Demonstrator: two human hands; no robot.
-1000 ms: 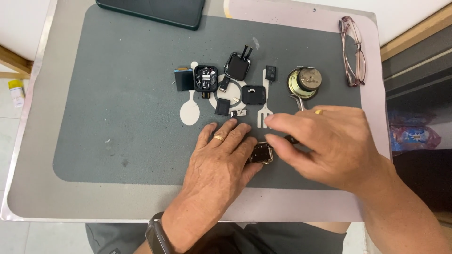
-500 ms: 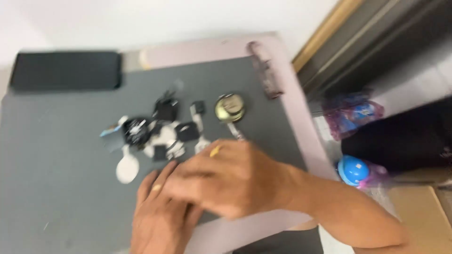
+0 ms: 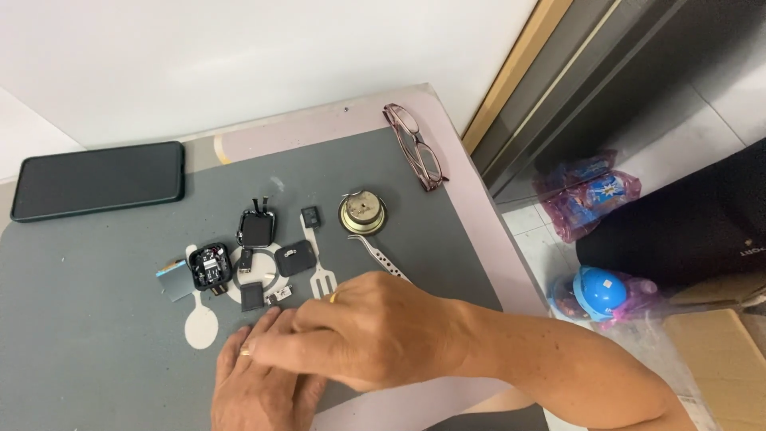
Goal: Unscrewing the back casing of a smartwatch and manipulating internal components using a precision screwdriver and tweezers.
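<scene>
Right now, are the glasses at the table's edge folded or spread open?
Folded. The glasses lie flat by the table's far right edge, their arms tucked behind the lenses rather than sticking out.

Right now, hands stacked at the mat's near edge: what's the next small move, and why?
Probably lift the right hand off the left hand. It covers most of the left and hides whatever lies beneath. The tweezers lie just beyond its knuckles, and the small black parts sit clear on the grey mat.

Matt grey mat (image 3: 96, 335), shiny metal tweezers (image 3: 379, 254), glossy phone (image 3: 96, 179).
</scene>
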